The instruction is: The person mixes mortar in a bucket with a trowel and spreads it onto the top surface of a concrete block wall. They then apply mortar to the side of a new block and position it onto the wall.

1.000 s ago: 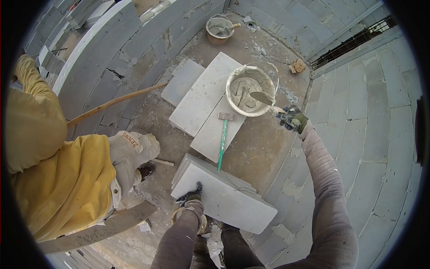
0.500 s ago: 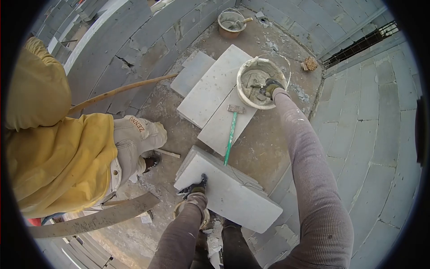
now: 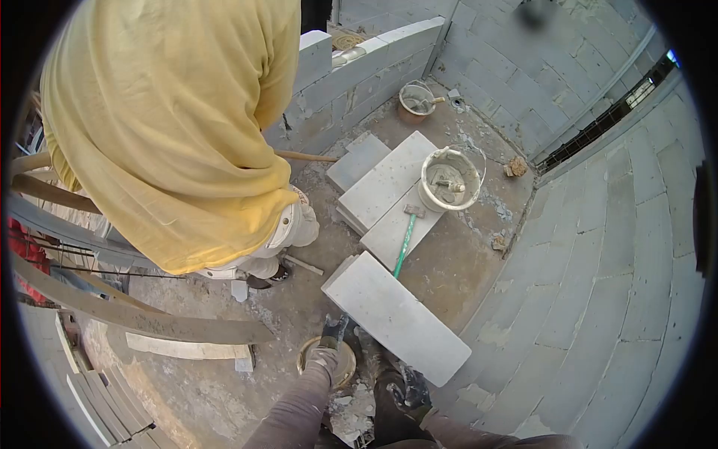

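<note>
A long pale block (image 3: 400, 310) lies across stacked blocks in front of me. My left hand (image 3: 333, 331), in a dark glove, is near the block's left end with its fingers stretched out and nothing in it. Lower down by my leg, my gloved right hand (image 3: 413, 388) is close to the block's near edge, its fingers apart and holding nothing. Beyond the block, a mallet with a green handle (image 3: 404, 243) lies on another flat block (image 3: 389, 238). A trowel (image 3: 451, 185) rests in the bucket of grey mortar (image 3: 425, 196).
A person in a yellow shirt (image 3: 172, 135) stands close on my left. Behind my left hand is a round tub (image 3: 347, 367) on the floor. A second bucket (image 3: 416, 112) stands by the far corner. Block walls (image 3: 591, 299) rise on the right and back.
My right hand has left the trowel in the mortar bucket and come back beside my leg. My left hand has come off the block's top. The person in yellow has moved closer.
</note>
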Demonstrator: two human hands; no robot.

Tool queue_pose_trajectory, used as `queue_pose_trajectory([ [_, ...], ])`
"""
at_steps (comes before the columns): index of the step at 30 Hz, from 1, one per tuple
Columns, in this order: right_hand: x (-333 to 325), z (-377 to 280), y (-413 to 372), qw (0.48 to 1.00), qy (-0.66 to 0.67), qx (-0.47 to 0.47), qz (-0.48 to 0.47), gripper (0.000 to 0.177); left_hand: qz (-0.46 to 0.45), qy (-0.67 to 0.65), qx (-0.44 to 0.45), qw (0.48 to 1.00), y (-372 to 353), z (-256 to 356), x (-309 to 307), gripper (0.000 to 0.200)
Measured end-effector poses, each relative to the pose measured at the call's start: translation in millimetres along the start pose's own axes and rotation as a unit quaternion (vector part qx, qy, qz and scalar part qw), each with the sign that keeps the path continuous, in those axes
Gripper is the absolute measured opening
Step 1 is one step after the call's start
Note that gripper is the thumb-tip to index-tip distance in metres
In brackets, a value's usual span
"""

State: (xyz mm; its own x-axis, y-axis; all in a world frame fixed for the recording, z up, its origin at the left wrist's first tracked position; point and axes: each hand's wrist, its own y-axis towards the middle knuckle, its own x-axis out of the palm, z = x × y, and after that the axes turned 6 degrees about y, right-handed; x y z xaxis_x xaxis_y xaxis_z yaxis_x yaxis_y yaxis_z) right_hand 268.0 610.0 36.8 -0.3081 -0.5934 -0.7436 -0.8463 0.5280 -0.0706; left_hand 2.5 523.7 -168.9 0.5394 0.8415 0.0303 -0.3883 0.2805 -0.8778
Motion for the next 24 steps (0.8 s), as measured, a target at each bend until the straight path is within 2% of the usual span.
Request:
queue_pose_trajectory([
  [1, 13, -15, -30, 0.998, 0.008, 0.015, -0.055, 0.059, -0.003, -0.002, -0.005, 1.0, -20, -30, -29, 0.065],
  [2, 21, -26, -50, 0.999, 0.005, -0.001, -0.053, 0.059, -0.002, 0.004, -0.01, 1.0, -48, -60, -59, 0.065],
  [3, 33, -32, -66, 0.989, -0.018, 0.027, -0.144, 0.06, 0.007, 0.015, -0.01, 1.0, -66, -94, -91, 0.064],
  [4, 47, -35, -88, 0.969, -0.045, 0.058, -0.236, 0.062, 0.024, 0.056, 0.001, 0.998, -84, -140, -129, 0.063],
  [6, 85, -6, -111, 0.946, -0.099, 0.091, -0.294, 0.063, 0.07, 0.162, 0.048, 0.983, -118, -219, -203, 0.063],
  [8, 95, 6, -120, 0.929, -0.136, 0.138, -0.315, 0.065, 0.147, 0.388, 0.139, 0.899, -164, -299, -282, 0.056],
  [9, 101, 12, -122, 0.909, -0.185, 0.151, -0.342, 0.066, 0.171, 0.395, 0.107, 0.896, -182, -340, -321, 0.049],
  [10, 104, 14, -132, 0.884, -0.234, 0.168, -0.367, 0.067, 0.132, 0.592, 0.191, 0.772, -232, -354, -360, 0.049],
  [12, 107, -11, -156, 0.888, -0.241, 0.174, -0.35, 0.067, 0.169, 0.591, 0.115, 0.781, -285, -416, -432, 0.041],
  [14, 117, -63, -164, 0.883, -0.257, 0.148, -0.363, 0.067, 0.246, 0.424, 0.021, 0.871, -351, -471, -503, 0.04],
  [15, 118, -106, -168, 0.88, -0.234, 0.17, -0.377, 0.067, 0.3, 0.271, -0.036, 0.914, -384, -503, -532, 0.04],
  [16, 128, -145, -168, 0.873, -0.216, 0.189, -0.394, 0.066, 0.353, 0.081, -0.086, 0.928, -418, -538, -558, 0.04],
  [17, 151, -151, -165, 0.863, -0.231, 0.152, -0.424, 0.066, 0.399, -0.096, -0.117, 0.905, -457, -565, -578, 0.041],
  [18, 181, -117, -155, 0.866, -0.249, 0.116, -0.418, 0.063, 0.436, -0.226, -0.132, 0.861, -493, -592, -595, 0.041],
  [19, 205, -108, -146, 0.871, -0.261, 0.086, -0.407, 0.06, 0.466, -0.315, -0.14, 0.815, -528, -618, -609, 0.042],
  [20, 208, -150, -129, 0.848, -0.28, 0.052, -0.448, 0.049, 0.488, -0.375, -0.145, 0.774, -553, -644, -616, 0.043],
  [21, 225, -146, -115, 0.843, -0.288, 0.035, -0.453, 0.049, 0.505, -0.412, -0.154, 0.743, -576, -663, -622, 0.044],
  [22, 246, -127, -96, 0.864, -0.081, 0.141, -0.476, 0.043, 0.512, -0.438, -0.164, 0.72, -594, -678, -619, 0.045],
  [23, 268, -109, -80, 0.836, 0.13, 0.246, -0.473, 0.037, 0.513, -0.457, -0.182, 0.704, -605, -688, -617, 0.046],
  [24, 284, -121, -65, 0.836, 0.125, 0.24, -0.478, 0.037, 0.509, -0.472, -0.192, 0.694, -611, -692, -605, 0.048],
])
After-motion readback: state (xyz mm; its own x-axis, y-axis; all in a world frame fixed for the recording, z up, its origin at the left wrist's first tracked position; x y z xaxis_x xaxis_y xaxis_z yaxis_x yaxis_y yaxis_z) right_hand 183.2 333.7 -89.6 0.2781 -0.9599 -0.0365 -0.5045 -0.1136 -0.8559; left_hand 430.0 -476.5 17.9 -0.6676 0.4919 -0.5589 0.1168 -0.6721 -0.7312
